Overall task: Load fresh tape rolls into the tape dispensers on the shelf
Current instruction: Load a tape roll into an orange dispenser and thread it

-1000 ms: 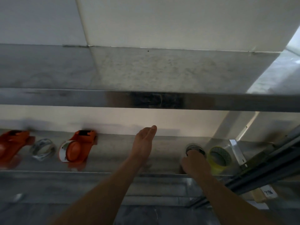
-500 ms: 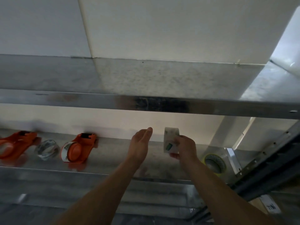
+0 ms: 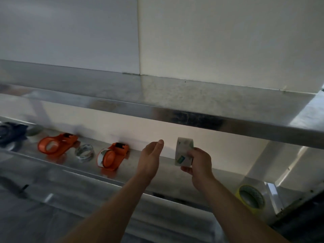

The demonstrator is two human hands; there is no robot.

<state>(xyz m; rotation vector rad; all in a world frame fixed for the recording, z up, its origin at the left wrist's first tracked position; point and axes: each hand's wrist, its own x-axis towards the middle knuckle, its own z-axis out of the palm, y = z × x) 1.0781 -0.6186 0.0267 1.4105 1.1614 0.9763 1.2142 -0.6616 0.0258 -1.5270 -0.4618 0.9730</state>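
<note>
My right hand (image 3: 198,163) grips a clear tape roll (image 3: 184,151) with a green label, held upright above the metal shelf (image 3: 140,179). My left hand (image 3: 150,155) hovers just left of it, fingers relaxed, holding nothing. Left of my hands an orange dispenser (image 3: 112,156) lies on the shelf with a roll in it. A loose clear roll (image 3: 84,152) sits beside that. Farther left lies a second orange dispenser (image 3: 56,145) with no roll in it.
A yellow tape roll (image 3: 250,199) stands at the shelf's right end near the upright post. A dark object (image 3: 10,132) and a grey roll (image 3: 34,130) lie at the far left. An upper metal shelf (image 3: 175,109) overhangs the hands.
My right hand picked the clear roll off the shelf beside the yellow roll and lifted it toward my left hand. The view has shifted left, showing more of the shelf.
</note>
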